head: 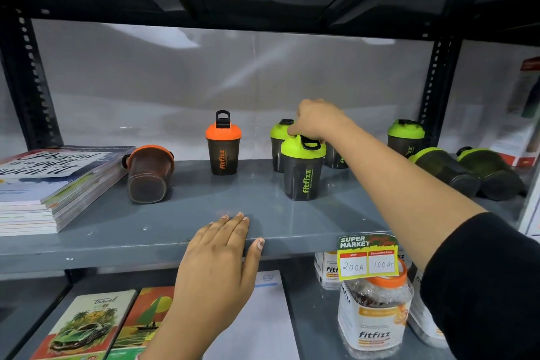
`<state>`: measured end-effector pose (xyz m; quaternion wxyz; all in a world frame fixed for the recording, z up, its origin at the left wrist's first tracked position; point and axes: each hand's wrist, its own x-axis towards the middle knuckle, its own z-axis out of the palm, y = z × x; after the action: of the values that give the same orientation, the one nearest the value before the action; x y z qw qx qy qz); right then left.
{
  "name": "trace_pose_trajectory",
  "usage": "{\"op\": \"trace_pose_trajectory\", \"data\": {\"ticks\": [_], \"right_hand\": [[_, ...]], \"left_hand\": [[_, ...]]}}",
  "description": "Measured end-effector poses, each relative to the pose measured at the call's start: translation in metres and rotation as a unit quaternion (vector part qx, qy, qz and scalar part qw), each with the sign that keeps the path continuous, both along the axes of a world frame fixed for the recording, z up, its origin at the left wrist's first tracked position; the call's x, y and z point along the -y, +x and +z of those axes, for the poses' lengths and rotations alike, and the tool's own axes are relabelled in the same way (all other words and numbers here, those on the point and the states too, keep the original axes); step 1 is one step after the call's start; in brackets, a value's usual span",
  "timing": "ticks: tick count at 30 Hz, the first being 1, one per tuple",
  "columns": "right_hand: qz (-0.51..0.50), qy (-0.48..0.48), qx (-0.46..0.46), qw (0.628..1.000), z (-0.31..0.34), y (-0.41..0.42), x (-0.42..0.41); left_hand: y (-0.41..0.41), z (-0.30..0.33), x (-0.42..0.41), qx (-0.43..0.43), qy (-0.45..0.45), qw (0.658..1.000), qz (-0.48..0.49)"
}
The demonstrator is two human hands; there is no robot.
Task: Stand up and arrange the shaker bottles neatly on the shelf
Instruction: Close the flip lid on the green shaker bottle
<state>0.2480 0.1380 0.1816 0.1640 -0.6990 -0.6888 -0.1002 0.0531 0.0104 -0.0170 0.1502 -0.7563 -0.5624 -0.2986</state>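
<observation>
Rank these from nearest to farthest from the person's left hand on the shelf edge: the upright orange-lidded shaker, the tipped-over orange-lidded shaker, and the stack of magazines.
From the left hand:
1. Upright orange-lidded shaker, straight behind, mid-shelf.
2. Tipped-over orange-lidded shaker, behind and to the left; nearly as close, so this ranking is tentative.
3. Stack of magazines, at the shelf's far left end.

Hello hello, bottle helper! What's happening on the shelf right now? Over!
Right hand gripping front green-lidded shaker by its lid, upright. Left hand flat on shelf edge. Orange shaker and two green ones lying down.
</observation>
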Motion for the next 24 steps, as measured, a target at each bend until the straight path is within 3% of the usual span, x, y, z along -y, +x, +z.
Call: {"op": "trace_pose_trajectory", "data": {"ticks": [18,24], "right_hand": [[0.008,-0.007,0.013,1.0,0.003,-0.011,0.009],[-0.037,-0.069,0.104,0.991,0.01,-0.015,0.017]], "left_hand": [[0.001,0.001,0.001,0.022,-0.008,1.0,-0.015],[-0.003,0.003,0.002,0.026,-0.018,0.999,-0.035]]}}
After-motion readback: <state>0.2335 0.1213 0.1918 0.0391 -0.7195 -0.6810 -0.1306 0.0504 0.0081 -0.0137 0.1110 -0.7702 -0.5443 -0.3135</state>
